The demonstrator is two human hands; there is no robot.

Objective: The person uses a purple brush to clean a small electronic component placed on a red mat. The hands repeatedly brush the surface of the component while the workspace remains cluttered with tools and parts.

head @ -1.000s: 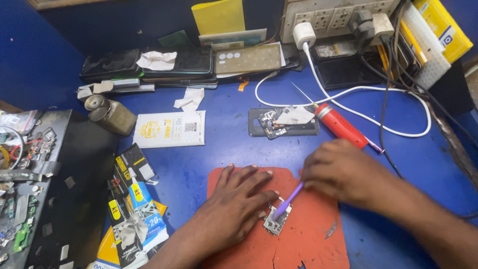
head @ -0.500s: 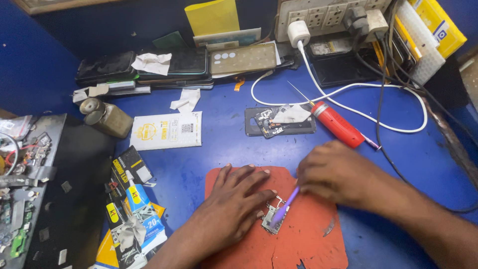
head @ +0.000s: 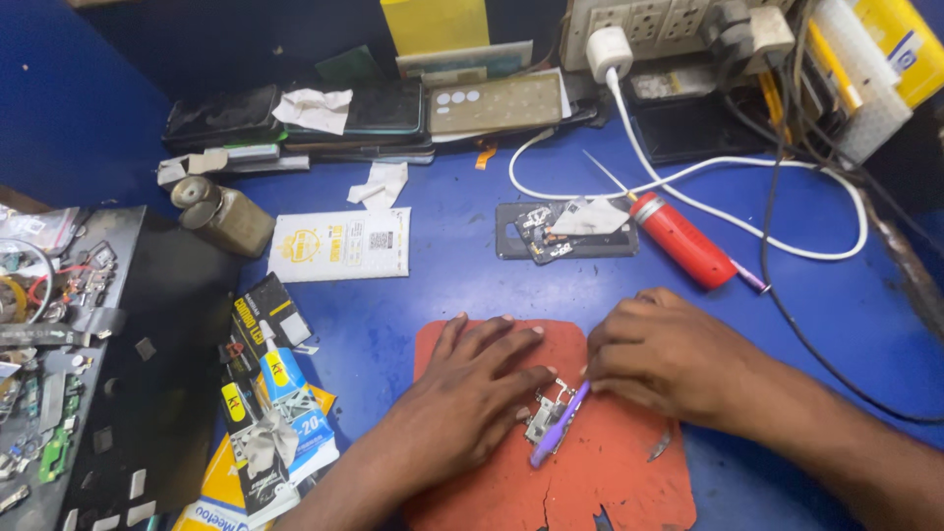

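My left hand (head: 470, 393) lies flat on an orange work mat (head: 610, 482), its fingertips pressing beside a small metal circuit part (head: 547, 413). My right hand (head: 661, 354) grips a thin purple tool (head: 560, 425) whose tip rests on that part. A small metal blade (head: 659, 444) lies on the mat to the right of the part. Behind my hands, an opened dark phone (head: 565, 231) lies face down with a scrap of white paper on it.
A red-handled tool (head: 680, 241) and a white charger cable (head: 728, 211) lie behind my right hand. Torn packets (head: 270, 393) sit left of the mat, a white packet (head: 339, 244) and a small metal bottle (head: 221, 214) further back. A grey tray of parts (head: 59, 354) fills the left edge.
Both hands stay on the mat; the purple tool has shifted only slightly on the part. The view has drifted a little.
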